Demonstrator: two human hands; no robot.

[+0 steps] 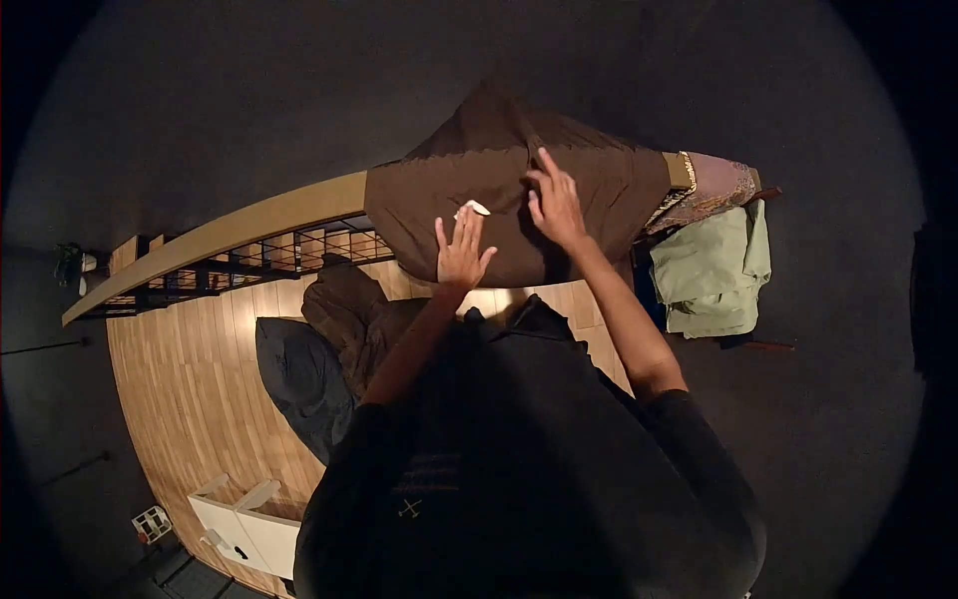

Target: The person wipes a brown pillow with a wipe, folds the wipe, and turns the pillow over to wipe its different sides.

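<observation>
Dark brown cloth [589,215] hangs draped over a long wooden-edged surface in front of me, with a raised fold running up its far side. My left hand [461,258] lies on the near part of the cloth, fingers stretched and thumb apart. Right at its fingertips is a small white piece [478,208], too small to name. My right hand [559,208] is over the cloth to the right, its index finger extended toward the fold and the other fingers loosely bent and apart. Nothing shows in its grasp.
A light green folded cloth [711,275] lies at right, beside a patterned purple cloth [714,180]. Leftward runs the wooden edge [249,215] above a black wire rack [269,255]. Brown cloth [344,309] and a dark blue cushion-like bundle [299,374] are on the wood floor [190,399].
</observation>
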